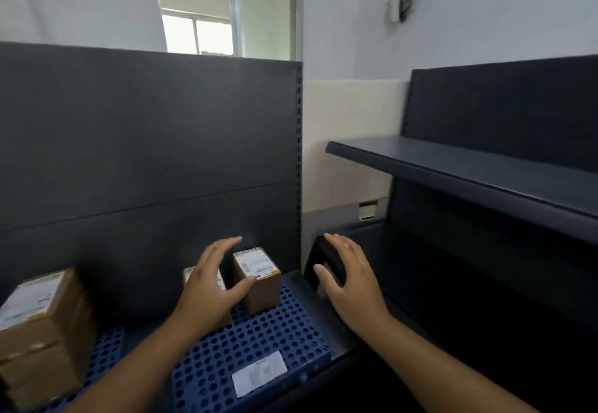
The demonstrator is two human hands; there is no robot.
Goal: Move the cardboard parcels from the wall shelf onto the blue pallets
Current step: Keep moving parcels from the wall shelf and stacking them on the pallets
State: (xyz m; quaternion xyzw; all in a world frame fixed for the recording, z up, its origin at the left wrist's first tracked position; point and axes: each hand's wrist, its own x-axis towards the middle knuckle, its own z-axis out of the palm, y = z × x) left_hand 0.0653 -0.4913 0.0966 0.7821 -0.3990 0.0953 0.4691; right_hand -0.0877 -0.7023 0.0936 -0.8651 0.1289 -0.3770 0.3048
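Centrally, a small cardboard parcel (259,278) is being flanked at the far end of the blue pallet (284,331) by the left hand (210,286) and right hand (348,283), fingers spread, nothing being gripped; the left thumb seems to be touching it. Probably light and stiff, it is best taken across opposite sides.

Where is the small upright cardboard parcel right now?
In the head view, the small upright parcel stands at the back right corner of the blue pallet, just right of the left hand and left of the right hand.
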